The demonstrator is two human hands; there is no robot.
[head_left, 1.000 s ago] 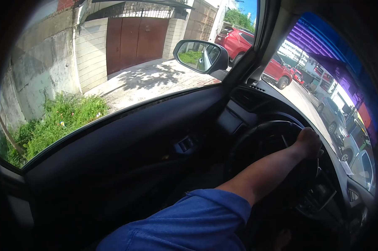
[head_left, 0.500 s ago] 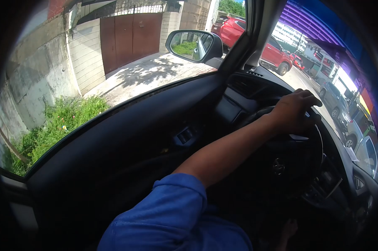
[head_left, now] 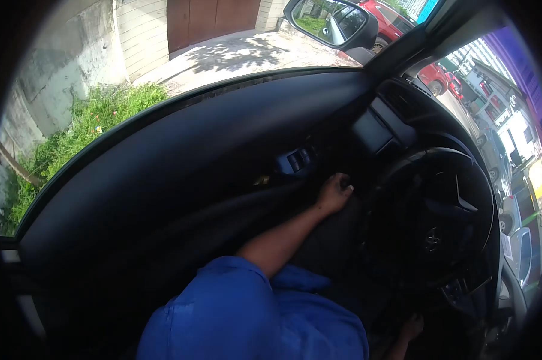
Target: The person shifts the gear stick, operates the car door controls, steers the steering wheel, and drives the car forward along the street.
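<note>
Left grip partly curled and lowered, beside the door panel, to the right of it; too dark to tell open from closed, or to make out anything held. Right grip low in deep shadow, under the steering wheel; cannot tell open from closed there either.

Across the left and middle, the long black door panel, rising toward the upper right. Outdoors beyond it, a pale weathered wall, then a brown gate, with green weeds at the foot of the wall. At bottom centre, a blue shirt, short-sleeved, with a bare left forearm reaching out. At right, the dark steering wheel, well apart from the left grip. At top, a side mirror. Just above and left of the left grip, a small switch panel. Smallest, a silvery emblem on the wheel's hub.

Step in hand, as a judgement: left arm down between door and wheel, without any steering hold. Called for, with the rim as target: a lift and rightward reach; with the switches, only a short reach up and left.
</note>
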